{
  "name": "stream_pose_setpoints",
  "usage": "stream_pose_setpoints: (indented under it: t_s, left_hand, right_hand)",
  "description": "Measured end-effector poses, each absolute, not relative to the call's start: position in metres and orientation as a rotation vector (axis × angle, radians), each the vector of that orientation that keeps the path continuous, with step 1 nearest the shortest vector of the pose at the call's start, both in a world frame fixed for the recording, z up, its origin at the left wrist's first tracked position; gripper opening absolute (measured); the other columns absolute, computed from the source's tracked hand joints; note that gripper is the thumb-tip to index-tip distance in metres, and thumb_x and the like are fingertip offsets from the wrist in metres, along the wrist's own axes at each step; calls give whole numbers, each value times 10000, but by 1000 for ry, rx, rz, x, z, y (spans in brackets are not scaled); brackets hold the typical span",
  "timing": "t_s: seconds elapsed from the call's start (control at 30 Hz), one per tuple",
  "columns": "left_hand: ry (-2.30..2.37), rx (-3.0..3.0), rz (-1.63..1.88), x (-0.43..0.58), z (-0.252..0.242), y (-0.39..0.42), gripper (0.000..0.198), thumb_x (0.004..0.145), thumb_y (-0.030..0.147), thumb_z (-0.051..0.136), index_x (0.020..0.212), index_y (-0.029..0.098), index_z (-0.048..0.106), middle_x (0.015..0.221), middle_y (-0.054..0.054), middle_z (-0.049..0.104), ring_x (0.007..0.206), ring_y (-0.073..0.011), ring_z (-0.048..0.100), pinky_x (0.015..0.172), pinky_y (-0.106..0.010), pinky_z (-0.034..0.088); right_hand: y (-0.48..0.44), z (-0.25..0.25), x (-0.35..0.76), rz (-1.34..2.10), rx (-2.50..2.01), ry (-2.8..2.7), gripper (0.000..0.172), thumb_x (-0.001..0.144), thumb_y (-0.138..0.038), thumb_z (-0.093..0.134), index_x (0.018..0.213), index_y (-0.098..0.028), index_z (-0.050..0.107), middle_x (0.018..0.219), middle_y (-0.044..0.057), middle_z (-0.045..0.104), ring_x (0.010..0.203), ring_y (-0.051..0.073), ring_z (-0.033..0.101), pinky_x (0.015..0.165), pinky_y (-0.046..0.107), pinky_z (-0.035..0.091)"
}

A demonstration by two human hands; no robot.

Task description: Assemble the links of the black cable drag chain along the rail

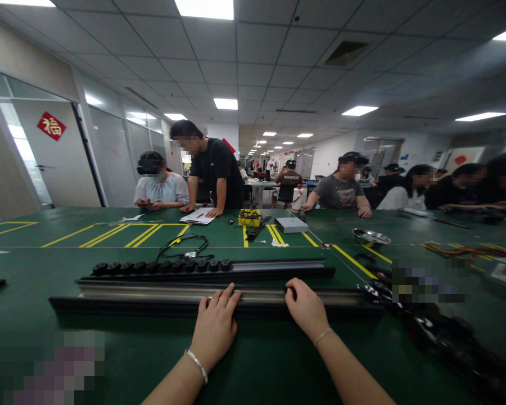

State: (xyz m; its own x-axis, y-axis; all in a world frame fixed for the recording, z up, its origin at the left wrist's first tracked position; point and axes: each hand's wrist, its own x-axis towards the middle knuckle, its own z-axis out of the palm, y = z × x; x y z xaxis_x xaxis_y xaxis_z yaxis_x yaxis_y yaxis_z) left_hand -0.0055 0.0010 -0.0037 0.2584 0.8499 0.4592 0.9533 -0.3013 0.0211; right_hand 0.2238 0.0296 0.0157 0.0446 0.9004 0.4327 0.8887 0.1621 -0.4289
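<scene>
A long black rail [143, 295] with a pale metallic channel lies crosswise on the green table before me. My left hand [216, 322] rests flat on its middle, fingers stretched over the channel. To the right, my right hand [307, 308] is closed at the same rail, its fingers curled toward the channel. A small dark patch shows by those fingertips; whether it is a held piece I cannot tell. Just behind lies a second black rail [278, 268], with several round black parts [176, 266] lined up along its left portion.
Linked black parts [444, 332] lie at the right. Farther back are a metal bowl [371, 237], a black cable [194, 245], a yellow box [249, 217], a grey box [292, 225] and papers [199, 216]. Several people sit or stand across the table.
</scene>
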Motion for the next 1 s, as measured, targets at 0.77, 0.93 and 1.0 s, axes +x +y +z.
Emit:
stream_pose_setpoints:
  t_s: [0.77, 0.93, 1.0]
  left_hand:
    - [-1665, -2273, -589, -5, -5, 2, 550, 712, 120, 433, 1224, 321, 431, 1351, 17, 423, 1139, -213, 420, 923, -415, 278]
    - [-1675, -2279, -581, -5, -4, 1, 545, 716, 124, 436, 1227, 316, 433, 1360, 14, 411, 1138, -218, 420, 928, -416, 273]
    - [-1678, -2281, -577, -5, -3, 1, 542, 721, 126, 432, 1229, 316, 431, 1360, 13, 410, 1142, -218, 417, 928, -415, 272]
  right_hand:
    - [32, 10, 225, -14, -1684, -1794, 254, 786, -209, 372, 888, -207, 604, 940, 17, 633, 852, 148, 579, 751, 246, 407]
    - [31, 11, 224, -22, -1706, -1787, 256, 787, -215, 375, 897, -215, 606, 943, 13, 633, 843, 146, 582, 727, 241, 408]
    - [31, 12, 224, -23, -1708, -1784, 258, 784, -213, 376, 896, -215, 608, 941, 13, 635, 844, 145, 582, 723, 240, 408]
